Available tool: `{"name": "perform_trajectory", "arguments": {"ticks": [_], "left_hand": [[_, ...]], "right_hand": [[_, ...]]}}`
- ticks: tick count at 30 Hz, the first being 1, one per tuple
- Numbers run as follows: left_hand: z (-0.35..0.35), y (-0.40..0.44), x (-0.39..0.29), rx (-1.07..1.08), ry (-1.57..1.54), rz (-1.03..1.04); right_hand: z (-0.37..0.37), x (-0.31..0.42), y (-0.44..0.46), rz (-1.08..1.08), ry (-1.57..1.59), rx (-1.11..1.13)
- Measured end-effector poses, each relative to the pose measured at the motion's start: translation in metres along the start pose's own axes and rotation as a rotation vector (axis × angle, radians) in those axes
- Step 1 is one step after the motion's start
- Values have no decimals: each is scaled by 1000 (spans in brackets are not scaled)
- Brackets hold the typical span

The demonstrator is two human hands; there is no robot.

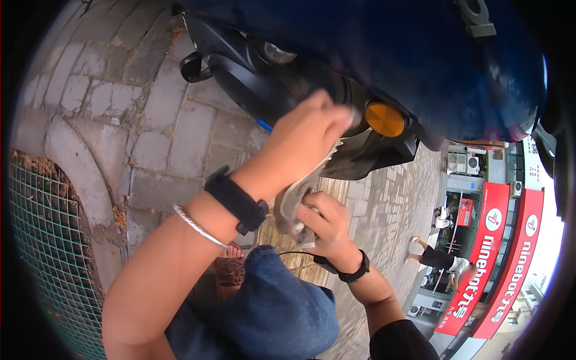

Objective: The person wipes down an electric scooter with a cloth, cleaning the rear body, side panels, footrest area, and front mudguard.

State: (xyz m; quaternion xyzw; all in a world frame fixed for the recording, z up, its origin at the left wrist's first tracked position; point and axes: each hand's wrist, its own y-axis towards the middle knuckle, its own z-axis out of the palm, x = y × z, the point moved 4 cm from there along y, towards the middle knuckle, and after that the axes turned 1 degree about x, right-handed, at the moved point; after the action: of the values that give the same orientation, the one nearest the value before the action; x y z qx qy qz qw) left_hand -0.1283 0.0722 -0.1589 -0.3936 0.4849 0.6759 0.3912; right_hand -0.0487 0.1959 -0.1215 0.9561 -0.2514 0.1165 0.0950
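My left hand [318,123], slightly blurred, is closed beside the round orange reflector [384,119] of a dark blue scooter [420,66]. A grey cloth [289,201] with a ridged, pale edge hangs from below that hand down to my right hand [324,222]. The fingers of my right hand are wrapped round the cloth's lower part, above my knee. The left fingertips are partly hidden, and the cloth's upper end seems to run into that hand. Black plastic parts [240,84] of the scooter lie just beyond my left hand.
Paving stones [156,156] cover the ground. A green mesh grate [45,240] lies at the left. My bent knee in jeans [276,300] is below the hands. Farther right, a person [444,259] stands before a shop with red signs [480,258].
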Motion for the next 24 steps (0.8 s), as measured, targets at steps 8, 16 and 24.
{"name": "perform_trajectory", "arguments": {"ticks": [8, 16, 24], "left_hand": [[12, -19, 34, -3, -295, -229], [6, -1, -7, 63, -798, -436], [10, 6, 0, 0, -486, -249]], "right_hand": [[8, 4, -13, 26, 34, 118], [4, 9, 0, -1, 26, 9], [4, 11, 7, 20, 2, 3]]}}
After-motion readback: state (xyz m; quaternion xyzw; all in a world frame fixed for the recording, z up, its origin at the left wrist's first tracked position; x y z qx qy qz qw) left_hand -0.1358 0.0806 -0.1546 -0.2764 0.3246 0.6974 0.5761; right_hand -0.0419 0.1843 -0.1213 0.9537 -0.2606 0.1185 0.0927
